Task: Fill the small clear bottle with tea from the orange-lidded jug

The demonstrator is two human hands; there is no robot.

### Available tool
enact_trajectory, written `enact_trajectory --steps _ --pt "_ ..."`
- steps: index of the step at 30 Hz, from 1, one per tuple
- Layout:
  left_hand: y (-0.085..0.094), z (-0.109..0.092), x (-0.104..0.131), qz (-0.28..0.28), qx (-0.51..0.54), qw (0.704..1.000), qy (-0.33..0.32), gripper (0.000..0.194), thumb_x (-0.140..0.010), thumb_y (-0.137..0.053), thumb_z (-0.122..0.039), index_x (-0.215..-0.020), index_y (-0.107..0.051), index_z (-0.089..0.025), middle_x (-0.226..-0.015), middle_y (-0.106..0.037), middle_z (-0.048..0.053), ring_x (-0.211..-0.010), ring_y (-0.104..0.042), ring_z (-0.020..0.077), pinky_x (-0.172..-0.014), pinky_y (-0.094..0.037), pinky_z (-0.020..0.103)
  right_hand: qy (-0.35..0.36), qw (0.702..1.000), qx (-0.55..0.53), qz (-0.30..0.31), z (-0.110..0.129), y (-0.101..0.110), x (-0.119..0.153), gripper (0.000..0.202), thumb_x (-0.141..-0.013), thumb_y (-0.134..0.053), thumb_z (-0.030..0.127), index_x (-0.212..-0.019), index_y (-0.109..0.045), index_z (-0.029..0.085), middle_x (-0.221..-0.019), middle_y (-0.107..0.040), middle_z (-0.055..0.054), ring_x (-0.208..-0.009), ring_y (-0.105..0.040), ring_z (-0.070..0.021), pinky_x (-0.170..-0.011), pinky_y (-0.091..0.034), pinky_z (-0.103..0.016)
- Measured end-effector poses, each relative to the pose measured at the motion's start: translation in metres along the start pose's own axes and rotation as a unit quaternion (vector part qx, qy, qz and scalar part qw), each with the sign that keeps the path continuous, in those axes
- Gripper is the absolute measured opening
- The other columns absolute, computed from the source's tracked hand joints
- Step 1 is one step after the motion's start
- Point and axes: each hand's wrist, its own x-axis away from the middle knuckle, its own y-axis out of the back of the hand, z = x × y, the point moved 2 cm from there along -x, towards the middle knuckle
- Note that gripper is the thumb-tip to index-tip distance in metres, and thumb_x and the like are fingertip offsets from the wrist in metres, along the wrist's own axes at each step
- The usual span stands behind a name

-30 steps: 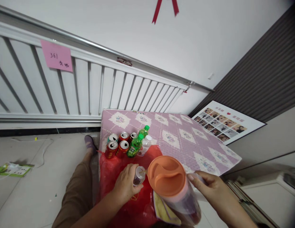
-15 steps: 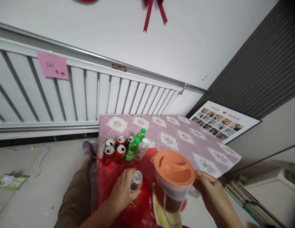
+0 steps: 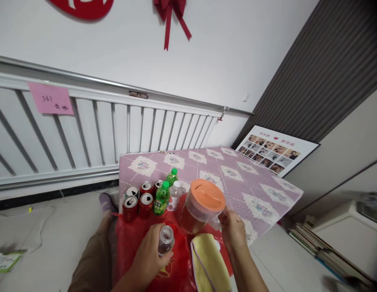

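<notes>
My left hand (image 3: 150, 249) is wrapped round a small clear bottle (image 3: 166, 238) with a clear top, upright over the red plastic sheet (image 3: 130, 247). The contents of that bottle are hard to make out. My right hand (image 3: 233, 228) grips the handle of a clear pitcher (image 3: 191, 217), which has an orange lid (image 3: 208, 195) and brownish liquid inside. A folded yellow cloth (image 3: 208, 259) lies just in front of the pitcher. Behind my left hand stand a green-capped bottle (image 3: 161, 199) and a white-capped clear bottle (image 3: 174, 197).
Several drink cans, among them a red can (image 3: 130, 209), stand at the table's left. Another green bottle (image 3: 172, 176) is behind them. A patterned purple tablecloth (image 3: 203, 158) covers the table. Beyond is a white radiator (image 3: 148, 125); books (image 3: 322, 247) lie at the right.
My right hand has carried the pitcher left and away from me, off the yellow cloth, closer to the bottles. My left hand still holds the small bottle. The camera view has shifted.
</notes>
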Motion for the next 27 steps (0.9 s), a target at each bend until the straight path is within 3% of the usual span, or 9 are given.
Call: enact_trajectory --steps 12,18,20,23,25,27 --pt "-0.001 0.005 0.002 -0.003 -0.03 0.999 -0.013 0.061 -0.065 -0.067 -0.019 -0.124 -0.054 -0.013 -0.121 -0.064 0.016 -0.113 -0.062 0.03 -0.102 -0.049 0.044 -0.052 0.998 -0.02 -0.022 -0.045 -0.014 0.007 0.043 -0.074 -0.06 0.051 -0.05 -0.036 0.024 -0.047 -0.033 0.009 -0.05 -0.029 -0.0102 -0.048 -0.027 -0.025" --pt "0.002 0.002 0.001 -0.015 -0.037 0.999 -0.028 0.056 -0.066 -0.069 -0.022 -0.12 -0.057 -0.016 -0.117 -0.067 0.014 -0.108 -0.065 0.0299 -0.096 -0.054 0.043 -0.048 0.999 0.012 0.02 -0.046 -0.013 0.016 0.046 -0.077 -0.06 0.057 -0.051 -0.043 0.022 -0.048 -0.04 0.007 -0.05 -0.037 -0.0107 -0.05 -0.033 -0.024" --pt "0.003 0.001 0.001 -0.021 -0.032 0.999 -0.033 0.054 -0.066 -0.069 -0.024 -0.119 -0.058 -0.017 -0.115 -0.067 0.013 -0.106 -0.066 0.0298 -0.094 -0.055 0.043 -0.05 0.997 0.034 0.052 -0.043 -0.006 0.013 0.045 -0.077 -0.06 0.06 -0.057 -0.054 0.02 -0.053 -0.051 0.004 -0.054 -0.046 -0.0131 -0.053 -0.04 -0.025" --pt "0.003 0.002 0.002 -0.025 -0.031 0.999 -0.029 0.056 -0.067 -0.069 -0.026 -0.12 -0.055 -0.016 -0.115 -0.066 0.014 -0.106 -0.066 0.0307 -0.095 -0.054 0.045 -0.055 0.992 0.081 0.078 -0.042 0.022 0.001 0.047 -0.08 -0.054 0.063 -0.082 -0.07 0.018 -0.075 -0.068 -0.004 -0.071 -0.062 -0.019 -0.064 -0.049 -0.029" --pt "0.002 0.004 0.002 -0.024 -0.03 0.999 -0.023 0.056 -0.068 -0.069 -0.027 -0.12 -0.054 -0.016 -0.115 -0.066 0.014 -0.106 -0.065 0.0311 -0.094 -0.054 0.046 -0.056 0.988 0.128 0.059 -0.047 0.048 -0.008 0.049 -0.08 -0.051 0.06 -0.096 -0.07 0.018 -0.087 -0.07 -0.007 -0.08 -0.064 -0.0213 -0.07 -0.05 -0.032" --pt "0.002 0.006 0.003 -0.021 -0.029 0.999 -0.023 0.056 -0.067 -0.07 -0.027 -0.12 -0.053 -0.017 -0.115 -0.066 0.014 -0.105 -0.066 0.0308 -0.094 -0.054 0.045 -0.055 0.98 0.189 0.042 -0.057 0.074 -0.012 0.042 -0.075 -0.057 0.051 -0.097 -0.069 0.018 -0.089 -0.069 -0.008 -0.083 -0.063 -0.0236 -0.074 -0.05 -0.035"
